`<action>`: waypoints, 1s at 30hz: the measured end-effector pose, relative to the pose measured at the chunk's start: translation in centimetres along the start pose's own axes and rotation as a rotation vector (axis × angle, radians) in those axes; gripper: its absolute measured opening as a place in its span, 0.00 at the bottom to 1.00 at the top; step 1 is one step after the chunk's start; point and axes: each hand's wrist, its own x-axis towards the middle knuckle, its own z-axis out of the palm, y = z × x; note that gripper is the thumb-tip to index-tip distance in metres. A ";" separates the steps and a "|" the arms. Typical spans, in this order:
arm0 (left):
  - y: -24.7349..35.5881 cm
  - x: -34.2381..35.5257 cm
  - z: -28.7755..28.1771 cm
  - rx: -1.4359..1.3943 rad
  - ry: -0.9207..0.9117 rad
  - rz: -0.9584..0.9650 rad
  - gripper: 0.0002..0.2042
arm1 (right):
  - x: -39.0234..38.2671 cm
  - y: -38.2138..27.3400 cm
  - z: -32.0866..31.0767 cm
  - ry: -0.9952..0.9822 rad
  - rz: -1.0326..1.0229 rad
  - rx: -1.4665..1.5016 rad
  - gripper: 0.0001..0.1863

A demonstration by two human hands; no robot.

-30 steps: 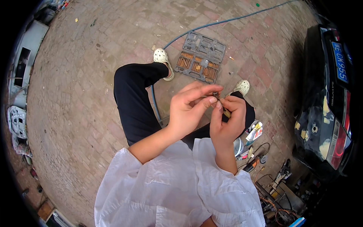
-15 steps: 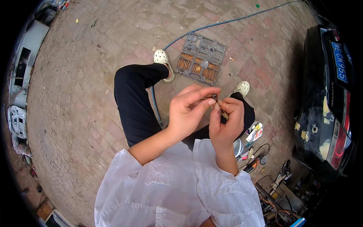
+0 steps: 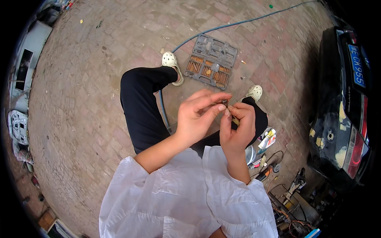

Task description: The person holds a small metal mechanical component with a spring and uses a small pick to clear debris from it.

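In front of me, over my black-trousered legs, my left hand [image 3: 200, 118] pinches a small metal piece [image 3: 224, 102] between thumb and fingertips. My right hand [image 3: 238, 127] is closed just right of it, thumb and fingers on the same piece; part of something yellowish [image 3: 235, 121] shows among its fingers. The piece is too small to identify. Beyond my hands, between my white clogs, an open grey plastic case [image 3: 214, 50] lies on the ground, its sections holding several rusty rod-shaped pieces.
A blue hose [image 3: 238, 22] runs across the brick paving [image 3: 79, 99]. A dark car rear [image 3: 331, 131] with patchy filler stands at right. Tools, cords and an orange-handled grinder [image 3: 265, 173] lie at lower right. Pale car panels [image 3: 18, 131] line the far left.
My two hands are very slightly lower than a second ago, still together around the small piece. The view has shifted a little.
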 end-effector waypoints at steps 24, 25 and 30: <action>0.1 -0.1 -0.3 -0.037 -0.028 -0.068 0.13 | -0.3 0.4 0.0 -0.031 0.052 0.078 0.08; 0.1 0.0 -0.3 -0.023 -0.037 -0.073 0.13 | -0.4 0.5 0.0 -0.037 0.058 0.082 0.08; -0.3 0.0 0.1 -0.052 -0.016 -0.035 0.13 | -0.1 0.5 -0.2 -0.038 0.048 0.073 0.08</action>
